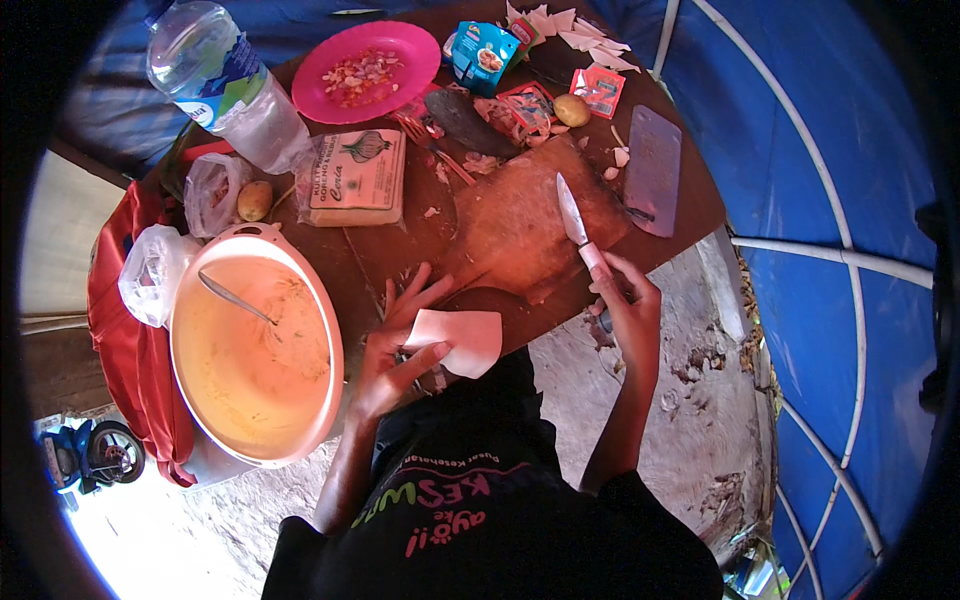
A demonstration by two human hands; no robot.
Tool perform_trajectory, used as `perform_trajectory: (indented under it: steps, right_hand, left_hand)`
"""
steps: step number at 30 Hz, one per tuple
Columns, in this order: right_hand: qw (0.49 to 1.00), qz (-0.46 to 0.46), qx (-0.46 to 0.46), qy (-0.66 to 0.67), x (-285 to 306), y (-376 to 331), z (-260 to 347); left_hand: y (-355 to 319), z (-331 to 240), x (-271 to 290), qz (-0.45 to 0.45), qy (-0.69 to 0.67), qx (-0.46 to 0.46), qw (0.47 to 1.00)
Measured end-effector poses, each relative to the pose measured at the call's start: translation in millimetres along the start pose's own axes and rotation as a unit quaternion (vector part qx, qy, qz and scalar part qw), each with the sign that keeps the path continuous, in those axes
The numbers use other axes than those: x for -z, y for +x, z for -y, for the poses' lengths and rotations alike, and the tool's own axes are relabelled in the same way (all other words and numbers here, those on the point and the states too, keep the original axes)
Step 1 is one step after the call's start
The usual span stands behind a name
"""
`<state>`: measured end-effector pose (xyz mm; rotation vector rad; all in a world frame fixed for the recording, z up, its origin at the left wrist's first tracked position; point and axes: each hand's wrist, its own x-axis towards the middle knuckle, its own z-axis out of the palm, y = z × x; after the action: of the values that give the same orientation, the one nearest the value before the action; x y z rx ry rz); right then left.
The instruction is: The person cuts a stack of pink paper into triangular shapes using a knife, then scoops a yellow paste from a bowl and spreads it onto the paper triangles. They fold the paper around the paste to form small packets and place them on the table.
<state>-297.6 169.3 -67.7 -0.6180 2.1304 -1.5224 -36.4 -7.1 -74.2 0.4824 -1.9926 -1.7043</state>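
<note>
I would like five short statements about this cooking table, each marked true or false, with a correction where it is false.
1. The right hand holds a knife with its blade over the wooden cutting board. True.
2. The left hand holds a potato. False: it holds a pale flat packet; the potatoes lie on the table.
3. A spoon rests in the large round bowl. True.
4. The pink plate is bare. False: chopped pieces lie on it.
5. The water bottle stands beside the right hand. False: it is at the far left of the table.
</note>
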Motion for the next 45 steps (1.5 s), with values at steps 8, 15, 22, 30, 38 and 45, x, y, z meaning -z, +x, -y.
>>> perform_trajectory:
  steps: [8,15,22,30,38,45]
  right_hand:
    - [0.995,-0.092,0.012,-0.023,7.1,11.2,3.0]
    - [0.994,0.101,-0.039,0.032,-72.7,-41.5,30.1]
    - [0.997,-0.077,-0.018,0.008,-25.3,6.6,33.2]
    - [0.998,0.021,-0.049,0.023,-69.7,-2.6,29.7]
    - [0.996,-0.021,-0.051,0.064,-33.8,20.4,34.3]
    - [0.997,0.046,-0.052,0.022,-55.4,6.9,28.0]
  left_hand:
    - [-14.5,0.8,-6.7,-0.054,-0.085,0.051,0.994]
    - [-14.2,3.1,-10.1,-0.073,-0.145,0.069,0.984]
    - [-28.1,8.2,-11.9,-0.102,-0.177,0.141,0.969]
    - [-27.5,12.7,-11.7,-0.121,-0.228,0.166,0.952]
    - [-28.9,-0.9,-13.7,-0.147,-0.236,0.156,0.948]
    - [-32.9,-2.7,-9.1,-0.132,-0.26,0.196,0.936]
